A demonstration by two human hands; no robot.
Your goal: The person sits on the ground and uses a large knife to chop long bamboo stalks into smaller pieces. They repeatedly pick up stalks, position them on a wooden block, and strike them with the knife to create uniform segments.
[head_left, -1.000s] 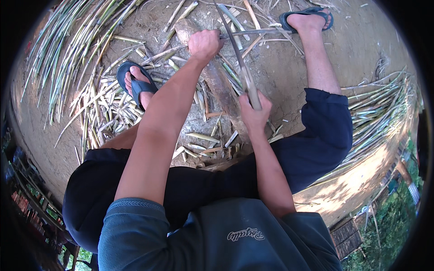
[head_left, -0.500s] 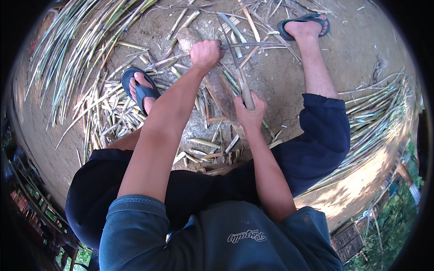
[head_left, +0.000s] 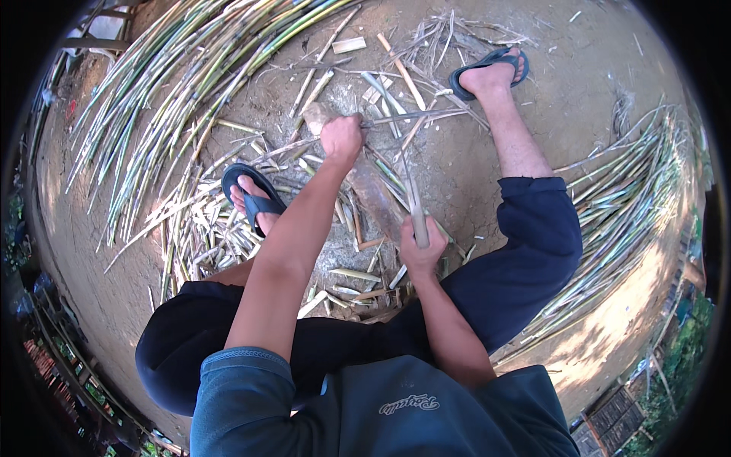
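My left hand point(head_left: 342, 141) is closed round a thin dry cane stalk point(head_left: 426, 115) and holds it crosswise over a log. The log point(head_left: 375, 194) lies on the ground between my legs. My right hand point(head_left: 424, 242) grips a long knife by its pale handle point(head_left: 416, 213). The narrow blade point(head_left: 406, 164) points away from me, just right of the log and near the stalk; whether it touches the stalk I cannot tell. Cut cane pieces point(head_left: 354, 274) lie around the log.
A large bundle of long cane stalks point(head_left: 145, 129) lies at the far left, and another bundle point(head_left: 617, 221) at the right. Short pieces point(head_left: 217, 240) are heaped by my left foot. My sandalled feet point(head_left: 255, 198) stand either side of the log.
The whole view has shifted, so the ground sits lower in it. My right hand has come slightly nearer with the knife, whose blade now looks shorter. My left hand keeps its hold.
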